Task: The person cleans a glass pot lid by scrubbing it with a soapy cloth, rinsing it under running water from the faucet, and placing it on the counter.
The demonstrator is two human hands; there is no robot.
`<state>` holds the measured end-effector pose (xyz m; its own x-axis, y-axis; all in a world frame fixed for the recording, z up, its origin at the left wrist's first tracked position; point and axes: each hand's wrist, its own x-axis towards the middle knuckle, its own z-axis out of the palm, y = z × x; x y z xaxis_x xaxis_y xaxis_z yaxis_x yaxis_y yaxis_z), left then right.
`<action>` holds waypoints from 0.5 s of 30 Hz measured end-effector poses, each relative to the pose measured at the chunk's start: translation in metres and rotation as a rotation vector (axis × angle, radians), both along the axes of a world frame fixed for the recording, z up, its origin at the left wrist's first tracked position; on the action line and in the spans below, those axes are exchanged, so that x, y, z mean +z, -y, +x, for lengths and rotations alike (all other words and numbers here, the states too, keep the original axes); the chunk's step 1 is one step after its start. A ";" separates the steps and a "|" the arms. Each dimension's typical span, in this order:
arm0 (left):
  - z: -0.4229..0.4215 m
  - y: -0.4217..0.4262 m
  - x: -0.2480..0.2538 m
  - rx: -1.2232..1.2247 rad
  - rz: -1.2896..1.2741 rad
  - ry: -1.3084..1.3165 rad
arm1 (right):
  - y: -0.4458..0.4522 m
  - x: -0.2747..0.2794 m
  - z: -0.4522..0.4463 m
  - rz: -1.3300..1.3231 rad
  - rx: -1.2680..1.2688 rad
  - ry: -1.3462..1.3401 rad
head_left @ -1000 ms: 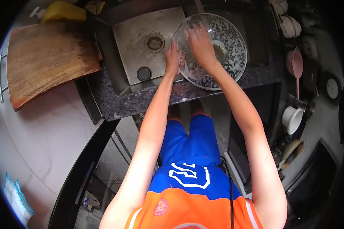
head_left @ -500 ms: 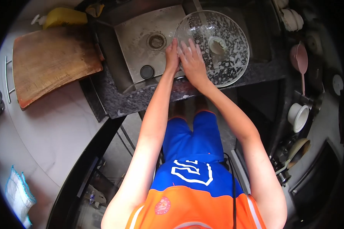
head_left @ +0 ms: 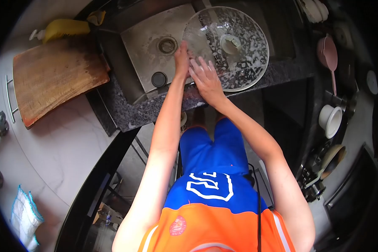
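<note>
A large round glass pot lid (head_left: pixel 248 63), spotted with white suds, lies over the right part of the sink and its front edge. Its knob (head_left: pixel 230 44) is near the middle. My left hand (head_left: pixel 182 61) grips the lid's left rim, with the thumb up along the edge and the other fingers mostly hidden. Flat against the glass near the front-left rim, my right hand (head_left: pixel 206 80) has its fingers stretched out and slightly apart, wet with some suds.
The steel sink (head_left: pixel 140 50) has a drain (head_left: pixel 167 45) and a round black cap (head_left: pixel 159 79). To the left are a wooden cutting board (head_left: pixel 59 77), a yellow pump bottle (head_left: pixel 66 29) and a cloth (head_left: pixel 26 218). A pink ladle (head_left: pixel 329 54) and white pot (head_left: pixel 330 121) are at right.
My right hand has slid over the glass toward the lid's near-left rim. My left hand keeps its grip on the edge. The whole view has shifted a little.
</note>
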<state>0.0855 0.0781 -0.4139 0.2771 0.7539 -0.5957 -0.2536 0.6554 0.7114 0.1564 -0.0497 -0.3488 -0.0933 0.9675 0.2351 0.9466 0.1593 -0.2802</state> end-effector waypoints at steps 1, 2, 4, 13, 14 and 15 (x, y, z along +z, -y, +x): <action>0.002 0.000 -0.001 0.029 0.087 -0.041 | -0.001 -0.001 -0.001 -0.003 0.018 0.029; 0.002 -0.002 -0.002 0.013 0.092 -0.038 | 0.002 -0.001 0.005 0.000 0.002 0.031; -0.004 0.000 0.008 -0.024 -0.072 -0.003 | 0.021 -0.001 0.027 0.057 -0.083 -0.014; 0.000 0.005 0.016 -0.040 -0.059 0.012 | -0.020 0.010 0.043 0.067 0.002 -0.025; -0.002 0.006 0.015 -0.043 -0.059 0.009 | -0.037 0.009 0.047 0.067 -0.001 -0.028; -0.003 0.004 0.012 -0.048 -0.050 0.017 | -0.057 0.007 0.053 0.063 -0.045 -0.032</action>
<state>0.0829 0.0737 -0.4018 0.3227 0.7090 -0.6270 -0.2328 0.7016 0.6735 0.2092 0.0069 -0.3414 -0.0412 0.9537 0.2978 0.9440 0.1348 -0.3012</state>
